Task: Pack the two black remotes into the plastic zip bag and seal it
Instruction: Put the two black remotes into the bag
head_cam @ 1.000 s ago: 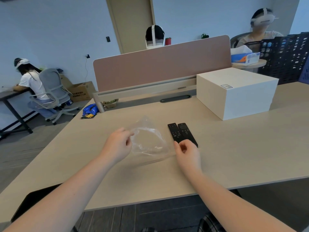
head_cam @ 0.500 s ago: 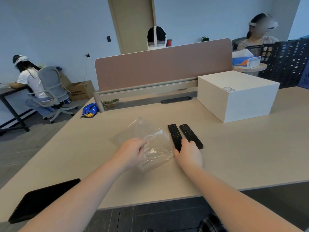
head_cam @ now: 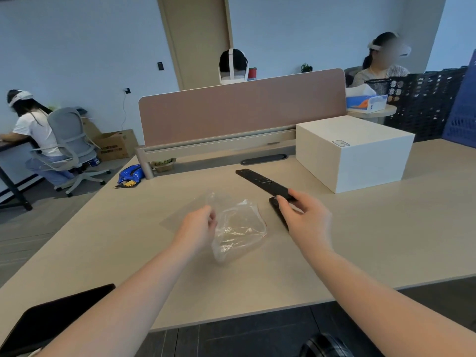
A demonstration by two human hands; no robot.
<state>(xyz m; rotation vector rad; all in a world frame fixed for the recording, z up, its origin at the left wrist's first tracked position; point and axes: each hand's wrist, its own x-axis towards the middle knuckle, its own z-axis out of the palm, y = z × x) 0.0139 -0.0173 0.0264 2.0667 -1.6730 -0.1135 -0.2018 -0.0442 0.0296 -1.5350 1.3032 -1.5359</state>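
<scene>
A clear plastic zip bag (head_cam: 238, 228) hangs crumpled just above the light wooden desk (head_cam: 360, 240), pinched at its upper left edge by my left hand (head_cam: 198, 225). My right hand (head_cam: 304, 217) grips one black remote (head_cam: 262, 181) by its near end and holds it raised, pointing away to the upper left. The second black remote (head_cam: 277, 208) lies flat on the desk under my right hand, mostly hidden by the fingers.
A white box (head_cam: 353, 150) stands on the desk to the right. A pink divider panel (head_cam: 242, 106) runs along the back edge. A dark tablet (head_cam: 51, 315) lies at the near left corner. Other people sit at desks beyond.
My right hand has closed on one remote and lifted it off the desk, swinging it up and away. My left hand has raised the bag's edge a little.
</scene>
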